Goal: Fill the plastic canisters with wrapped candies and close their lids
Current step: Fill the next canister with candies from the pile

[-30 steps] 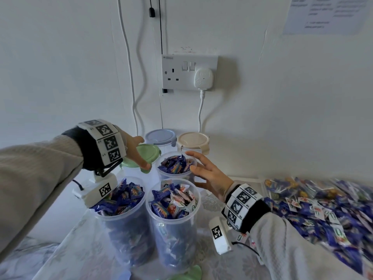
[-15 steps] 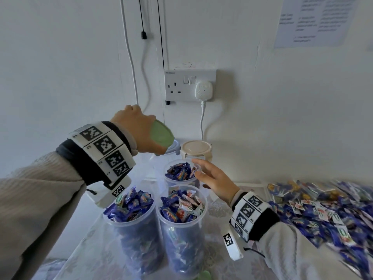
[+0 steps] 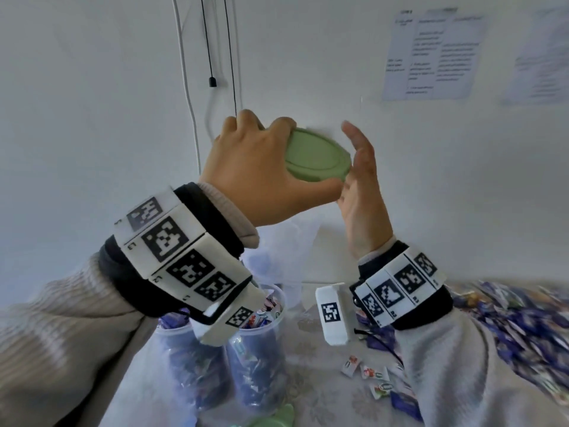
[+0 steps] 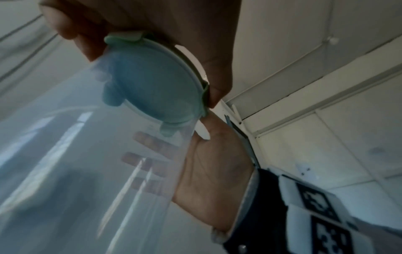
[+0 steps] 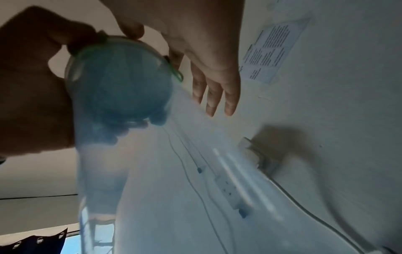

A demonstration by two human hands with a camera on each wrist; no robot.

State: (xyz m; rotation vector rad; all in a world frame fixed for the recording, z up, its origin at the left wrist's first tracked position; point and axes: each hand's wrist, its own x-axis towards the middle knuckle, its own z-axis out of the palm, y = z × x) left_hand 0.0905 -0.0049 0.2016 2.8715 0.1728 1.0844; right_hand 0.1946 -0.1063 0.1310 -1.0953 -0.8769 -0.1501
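Note:
My left hand grips a green lid from above, raised in front of the wall. The lid sits on an empty clear canister that hangs tilted below it. My right hand is held up beside the lid with straight fingers, its palm against the canister's side. In the left wrist view the lid shows through the canister wall, with the right palm behind. In the right wrist view the lid lies between the two hands. Two canisters full of wrapped candies stand below without lids.
A heap of blue wrapped candies covers the table at right, and a few loose candies lie nearer. Another green lid lies at the near edge. Cables hang on the wall behind.
My left hand has lifted the green-lidded canister well above the others. My right hand has left the candy canisters and risen to the lifted canister's side.

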